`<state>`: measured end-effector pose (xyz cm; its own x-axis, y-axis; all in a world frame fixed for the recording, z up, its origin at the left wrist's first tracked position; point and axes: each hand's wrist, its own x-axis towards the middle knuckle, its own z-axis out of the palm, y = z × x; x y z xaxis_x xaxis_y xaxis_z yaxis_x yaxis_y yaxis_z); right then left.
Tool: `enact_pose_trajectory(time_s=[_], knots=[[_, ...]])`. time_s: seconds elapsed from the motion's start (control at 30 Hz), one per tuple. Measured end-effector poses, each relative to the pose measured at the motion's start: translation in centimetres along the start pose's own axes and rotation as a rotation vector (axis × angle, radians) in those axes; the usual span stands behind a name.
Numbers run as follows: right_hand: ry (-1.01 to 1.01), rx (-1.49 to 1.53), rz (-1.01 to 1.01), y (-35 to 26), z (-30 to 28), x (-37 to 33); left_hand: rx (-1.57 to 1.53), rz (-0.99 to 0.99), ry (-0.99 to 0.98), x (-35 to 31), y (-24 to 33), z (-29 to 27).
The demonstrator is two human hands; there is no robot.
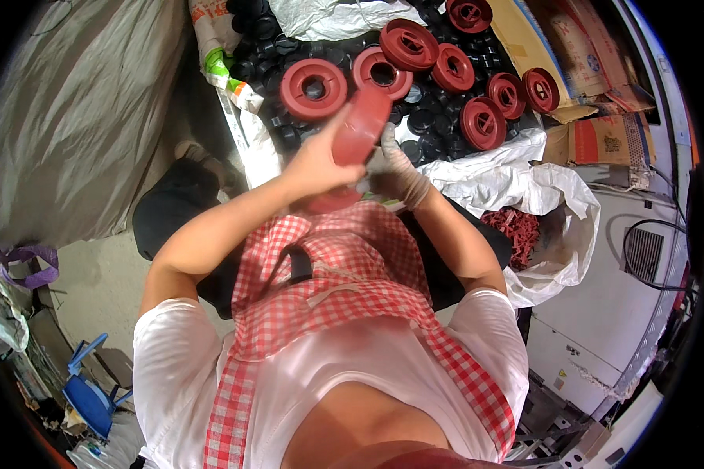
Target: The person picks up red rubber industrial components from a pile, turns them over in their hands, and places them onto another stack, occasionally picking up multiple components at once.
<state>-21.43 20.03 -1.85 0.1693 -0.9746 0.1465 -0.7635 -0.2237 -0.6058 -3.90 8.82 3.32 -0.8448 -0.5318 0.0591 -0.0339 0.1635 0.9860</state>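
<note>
My left hand (321, 162) is bare and closed round the rim of a round red plastic part (361, 129), tilted up on edge above my lap. My right hand (399, 173) wears a pale glove and is curled close beside that part, thumb pointing up. Blur hides what its fingers hold, if anything. Below my hands, another red surface (335, 200) shows blurred at the checked apron (328, 289). Just beyond lie a red ring-shaped part (296, 87) and a second red ring (360, 72), both on a heap of small black caps (426, 121).
More red round parts (483, 123) lie on the heap to the right. A white sack (575, 207) with red plastic scraps (515, 234) stands right of my lap. Flattened cardboard (610, 141) and a pale metal cabinet (587, 313) are at the right. A large grey sheet (78, 109) hangs left.
</note>
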Motion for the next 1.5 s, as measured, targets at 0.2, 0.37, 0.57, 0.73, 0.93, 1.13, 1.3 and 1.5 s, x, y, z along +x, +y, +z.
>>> enact_pose_trajectory(time_s=[0.2,0.37,0.57,0.73,0.93,1.13,1.3,1.5], knots=[[0.268,0.602,0.485,1.8,4.3,-1.8,-0.087,-0.147,0.012,0.4,-0.7,0.4],[0.491,0.239,0.354,0.9,3.4,-0.9,-0.243,-0.225,0.017,0.5,-0.9,0.4],[-0.230,-0.196,0.465,1.7,-2.7,0.9,0.133,-0.020,0.079,1.3,-0.1,0.2],[-0.308,-0.438,0.809,14.5,-5.2,-4.5,1.263,0.313,-0.586,-1.1,-7.0,0.9],[-0.454,-0.524,0.927,19.9,-3.0,-8.9,0.553,-0.157,-0.256,5.8,-5.1,0.3],[-0.529,-0.588,1.016,16.5,-5.0,-7.4,1.560,0.187,-0.254,9.9,-18.2,-2.2],[-0.069,-0.009,0.837,15.8,-5.5,-9.1,1.353,0.104,-0.233,9.4,-15.3,-2.8],[0.018,0.254,0.318,6.5,3.0,-3.6,0.361,-0.108,0.238,9.3,-7.5,-4.9]])
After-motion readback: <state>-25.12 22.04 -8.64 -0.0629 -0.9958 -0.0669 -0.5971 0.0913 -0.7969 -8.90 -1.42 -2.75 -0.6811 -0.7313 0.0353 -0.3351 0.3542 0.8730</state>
